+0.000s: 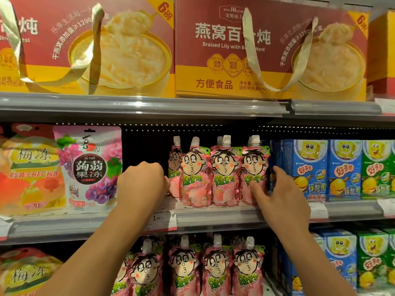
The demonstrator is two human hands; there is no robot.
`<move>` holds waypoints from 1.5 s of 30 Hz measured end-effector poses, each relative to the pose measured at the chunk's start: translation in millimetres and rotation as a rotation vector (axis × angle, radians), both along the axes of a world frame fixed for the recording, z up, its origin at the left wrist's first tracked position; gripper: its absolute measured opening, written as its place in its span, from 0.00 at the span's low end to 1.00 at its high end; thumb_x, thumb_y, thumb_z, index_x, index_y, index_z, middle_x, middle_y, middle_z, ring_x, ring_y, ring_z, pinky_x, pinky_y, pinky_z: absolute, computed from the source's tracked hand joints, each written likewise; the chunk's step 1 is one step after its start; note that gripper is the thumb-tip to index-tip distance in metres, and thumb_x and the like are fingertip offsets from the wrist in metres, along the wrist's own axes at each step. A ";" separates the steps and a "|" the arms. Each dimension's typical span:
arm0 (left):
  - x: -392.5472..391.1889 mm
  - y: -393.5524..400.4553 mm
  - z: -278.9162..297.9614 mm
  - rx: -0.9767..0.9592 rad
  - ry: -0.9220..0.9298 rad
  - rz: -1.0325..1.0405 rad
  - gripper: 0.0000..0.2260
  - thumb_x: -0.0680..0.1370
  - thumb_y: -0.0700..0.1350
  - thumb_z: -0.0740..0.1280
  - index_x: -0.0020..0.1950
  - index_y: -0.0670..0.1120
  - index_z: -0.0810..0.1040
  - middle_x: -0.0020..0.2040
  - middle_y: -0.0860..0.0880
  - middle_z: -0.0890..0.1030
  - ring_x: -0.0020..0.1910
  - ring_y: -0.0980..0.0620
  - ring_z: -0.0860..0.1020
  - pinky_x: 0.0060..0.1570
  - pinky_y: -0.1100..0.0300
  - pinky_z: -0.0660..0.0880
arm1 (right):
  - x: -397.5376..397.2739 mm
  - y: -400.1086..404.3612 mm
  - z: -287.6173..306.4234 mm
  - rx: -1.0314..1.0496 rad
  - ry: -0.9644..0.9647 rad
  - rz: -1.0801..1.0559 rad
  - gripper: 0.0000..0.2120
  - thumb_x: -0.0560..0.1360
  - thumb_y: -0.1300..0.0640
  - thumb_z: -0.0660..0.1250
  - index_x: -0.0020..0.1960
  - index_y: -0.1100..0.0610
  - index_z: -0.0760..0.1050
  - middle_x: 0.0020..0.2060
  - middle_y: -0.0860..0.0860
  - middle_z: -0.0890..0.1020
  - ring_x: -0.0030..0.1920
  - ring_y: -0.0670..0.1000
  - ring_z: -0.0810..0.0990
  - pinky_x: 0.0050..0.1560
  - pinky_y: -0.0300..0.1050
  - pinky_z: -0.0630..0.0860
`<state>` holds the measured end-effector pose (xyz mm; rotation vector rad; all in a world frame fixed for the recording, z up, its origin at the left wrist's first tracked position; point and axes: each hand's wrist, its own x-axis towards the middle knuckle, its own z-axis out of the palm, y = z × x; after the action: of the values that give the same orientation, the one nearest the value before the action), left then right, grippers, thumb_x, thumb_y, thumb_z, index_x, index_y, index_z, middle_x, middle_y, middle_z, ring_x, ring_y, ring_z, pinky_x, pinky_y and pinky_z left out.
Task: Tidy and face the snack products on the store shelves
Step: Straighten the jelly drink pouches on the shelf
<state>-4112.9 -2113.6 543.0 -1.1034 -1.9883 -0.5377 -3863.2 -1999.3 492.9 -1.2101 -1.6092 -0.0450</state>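
Pouches (218, 176) of pink jelly drink stand in a row on the middle shelf (213, 216), at 12 o'clock from us. We bracket the row: our left hand (142, 182), fingers curled, touches the end pouch at 9 o'clock; our right hand (277, 189) grips the 3 o'clock pouch, thumb on its face. This hold likely squares the row toward the front edge.

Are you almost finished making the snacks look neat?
Partly. The blue and green cartoon boxes already stand in a straight, front-facing row. In hand: the pink pouches on the middle shelf, with the left hand at the leftmost pouch and the right hand at the rightmost. Left: the dark gap beside the grape jelly bag, and the crowded pink pouches on the shelf below.
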 end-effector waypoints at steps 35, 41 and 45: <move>-25.4 -117.7 -92.0 0.424 -0.760 -0.755 0.20 0.68 0.66 0.71 0.58 0.63 0.75 0.47 0.72 0.82 0.47 0.67 0.80 0.44 0.67 0.74 | -130.9 -126.8 21.9 -0.336 -0.025 1.180 0.03 0.78 0.57 0.72 0.51 0.52 0.83 0.44 0.51 0.87 0.46 0.50 0.87 0.51 0.49 0.84; -41.5 -102.3 -83.2 0.437 -0.643 -0.738 0.20 0.72 0.63 0.70 0.60 0.59 0.72 0.44 0.63 0.83 0.43 0.62 0.80 0.39 0.65 0.74 | -140.1 -99.9 105.7 0.386 -0.312 0.414 0.14 0.79 0.45 0.66 0.61 0.49 0.81 0.46 0.46 0.86 0.50 0.51 0.84 0.52 0.52 0.80; -45.5 -92.5 -89.9 0.445 -0.646 -0.762 0.21 0.72 0.65 0.69 0.61 0.60 0.72 0.46 0.63 0.84 0.43 0.62 0.81 0.41 0.64 0.74 | -161.8 -84.3 139.6 0.412 -0.764 0.047 0.13 0.81 0.45 0.63 0.58 0.53 0.75 0.45 0.52 0.80 0.50 0.61 0.81 0.41 0.49 0.70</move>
<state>-4158.4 -2206.1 453.1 -1.4908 -1.7250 -1.8280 -4025.0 -2083.6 632.6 -0.8651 -2.1324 -0.8542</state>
